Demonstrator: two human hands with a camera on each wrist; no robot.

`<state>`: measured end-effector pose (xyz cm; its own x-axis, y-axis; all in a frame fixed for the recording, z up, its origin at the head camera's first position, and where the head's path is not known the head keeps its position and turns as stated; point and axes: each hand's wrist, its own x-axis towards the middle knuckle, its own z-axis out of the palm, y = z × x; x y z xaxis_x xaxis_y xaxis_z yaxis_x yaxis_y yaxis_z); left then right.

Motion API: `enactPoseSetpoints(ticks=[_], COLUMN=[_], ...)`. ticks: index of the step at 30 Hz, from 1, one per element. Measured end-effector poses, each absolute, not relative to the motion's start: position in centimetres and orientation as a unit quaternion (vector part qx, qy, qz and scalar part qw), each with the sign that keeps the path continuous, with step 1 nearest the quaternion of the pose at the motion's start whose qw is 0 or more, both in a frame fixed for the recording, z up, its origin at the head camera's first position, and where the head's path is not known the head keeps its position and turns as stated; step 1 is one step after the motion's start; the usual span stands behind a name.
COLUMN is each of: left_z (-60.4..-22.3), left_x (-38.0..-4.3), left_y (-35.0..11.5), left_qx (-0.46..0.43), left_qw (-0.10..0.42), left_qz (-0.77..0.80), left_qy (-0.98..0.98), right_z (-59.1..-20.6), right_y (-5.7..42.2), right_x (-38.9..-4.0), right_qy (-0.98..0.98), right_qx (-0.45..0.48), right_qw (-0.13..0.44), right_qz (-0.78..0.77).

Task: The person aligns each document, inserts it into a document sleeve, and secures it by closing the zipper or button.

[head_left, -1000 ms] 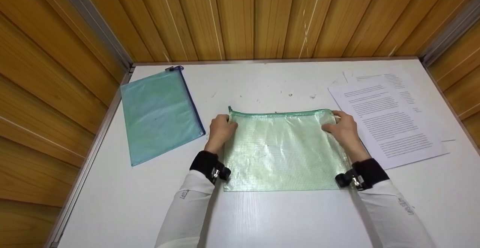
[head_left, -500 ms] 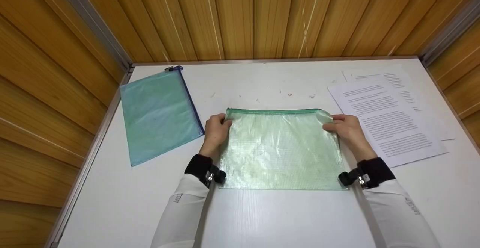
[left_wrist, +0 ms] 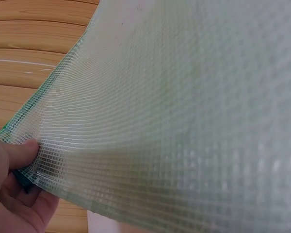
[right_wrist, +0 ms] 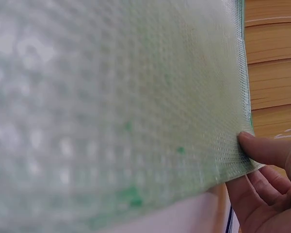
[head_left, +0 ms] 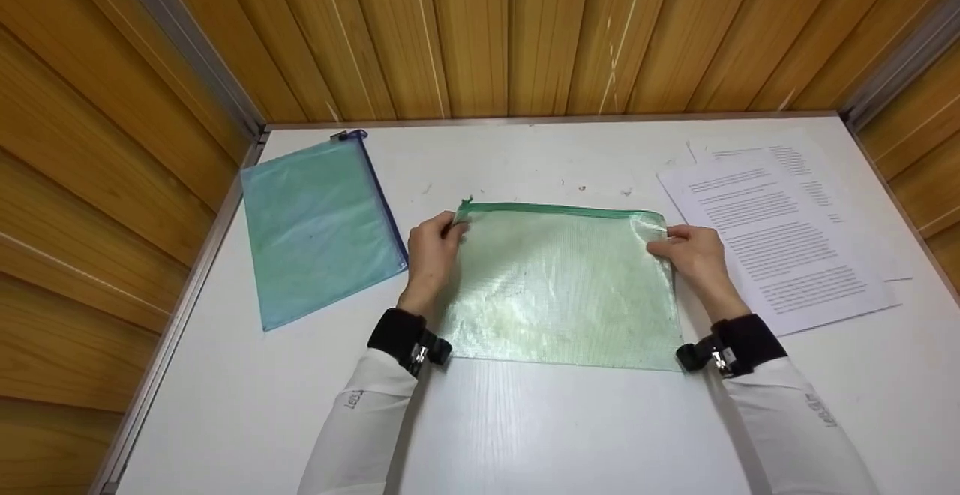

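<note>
Green mesh pouch (head_left: 562, 292) is being held spread over the middle of the white table (head_left: 480, 442), between the left hand (head_left: 433, 255) and the right hand (head_left: 694, 256). Wood-grain wall panels (head_left: 469, 37) are standing behind the table and at both sides. White sleeves (head_left: 356, 427) are covering both forearms. A blue-green pouch (head_left: 322, 232) is lying flat at the far left of the table. Overlapping printed sheets (head_left: 776, 236) are lying at the far right, near the right hand. The left hand is gripping the mesh pouch near its upper left corner: the thumb is pressing on the near face and the fingers (left_wrist: 46, 206) are curling behind. The right hand is pinching near the upper right corner, thumb likewise in front. Black wrist straps (head_left: 397, 335) are each carrying a small camera (head_left: 439, 353). A green zipper (head_left: 555, 209) is running along the far edge of the held pouch.
</note>
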<state>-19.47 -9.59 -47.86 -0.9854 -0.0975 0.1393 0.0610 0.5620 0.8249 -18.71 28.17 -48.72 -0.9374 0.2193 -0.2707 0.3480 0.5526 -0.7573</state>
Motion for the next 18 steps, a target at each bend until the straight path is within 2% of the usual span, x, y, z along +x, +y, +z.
enactPoseSetpoints(ticks=[11, 18], left_z=[-46.8, -46.4], left_x=[-18.9, -18.6], left_y=[-8.9, -8.6], left_qx=[-0.07, -0.132], left_qw=[0.185, 0.231], left_qz=[-0.397, -0.338], left_qy=[-0.896, -0.903], right_z=[-48.2, -48.2], right_y=[27.0, 25.5], right_x=[-18.3, -17.6], right_qy=[0.915, 0.929], right_qx=[0.13, 0.061], right_qw=[-0.006, -0.059], right_qz=[-0.382, -0.359])
